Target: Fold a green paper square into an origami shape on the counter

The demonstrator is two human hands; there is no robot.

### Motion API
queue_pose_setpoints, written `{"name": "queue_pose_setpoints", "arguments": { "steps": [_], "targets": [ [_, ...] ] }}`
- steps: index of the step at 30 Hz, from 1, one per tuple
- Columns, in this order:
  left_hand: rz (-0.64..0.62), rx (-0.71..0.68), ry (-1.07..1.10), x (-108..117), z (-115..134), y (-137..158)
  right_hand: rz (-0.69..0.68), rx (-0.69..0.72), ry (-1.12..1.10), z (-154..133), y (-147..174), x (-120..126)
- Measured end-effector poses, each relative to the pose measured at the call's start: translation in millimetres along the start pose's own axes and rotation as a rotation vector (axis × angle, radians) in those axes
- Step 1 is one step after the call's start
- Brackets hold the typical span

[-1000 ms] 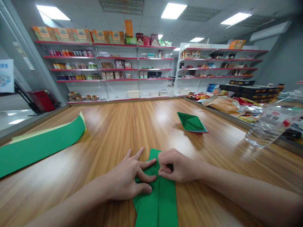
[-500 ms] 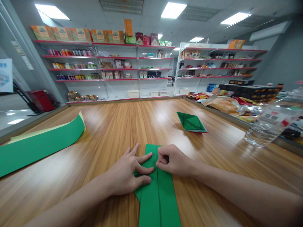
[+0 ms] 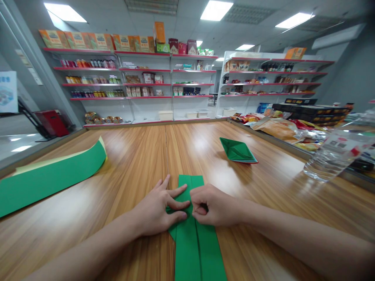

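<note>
A folded green paper strip [image 3: 199,253] lies lengthwise on the wooden table, with a seam running down its middle. My left hand [image 3: 161,205] rests on its left side, fingers spread and pressing the paper flat. A small green corner of paper shows from under the strip below that hand. My right hand [image 3: 209,205] is curled into a fist against the strip's right half, its fingertips by the seam. Whether anything is pinched in those fingers cannot be made out. Farther off stands a folded green paper piece [image 3: 238,150], shaped like a boat.
A curved green paper sheet [image 3: 55,173] with a yellowish back lies at the left. On the right are a clear plastic bottle [image 3: 329,154], snack bags [image 3: 277,130] and black boxes [image 3: 310,113]. Stocked shelves [image 3: 146,84] line the far side beyond the wooden table [image 3: 134,152].
My right fist has slid along the seam toward me, uncovering more of the strip's far end. My left hand stays pressed on the paper with little movement.
</note>
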State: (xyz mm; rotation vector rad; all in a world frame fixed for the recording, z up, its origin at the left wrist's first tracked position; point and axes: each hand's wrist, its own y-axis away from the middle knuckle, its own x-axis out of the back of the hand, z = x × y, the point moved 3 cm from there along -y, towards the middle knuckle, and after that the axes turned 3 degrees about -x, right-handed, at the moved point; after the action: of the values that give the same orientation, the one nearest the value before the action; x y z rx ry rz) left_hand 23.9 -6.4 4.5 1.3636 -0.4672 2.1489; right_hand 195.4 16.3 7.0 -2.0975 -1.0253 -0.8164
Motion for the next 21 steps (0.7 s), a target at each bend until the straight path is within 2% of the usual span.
{"name": "queue_pose_setpoints", "arguments": {
  "steps": [21],
  "targets": [
    [-0.005,0.038,0.002,-2,-3,0,-0.150,0.073,-0.085,-19,9,-13]
  ]
}}
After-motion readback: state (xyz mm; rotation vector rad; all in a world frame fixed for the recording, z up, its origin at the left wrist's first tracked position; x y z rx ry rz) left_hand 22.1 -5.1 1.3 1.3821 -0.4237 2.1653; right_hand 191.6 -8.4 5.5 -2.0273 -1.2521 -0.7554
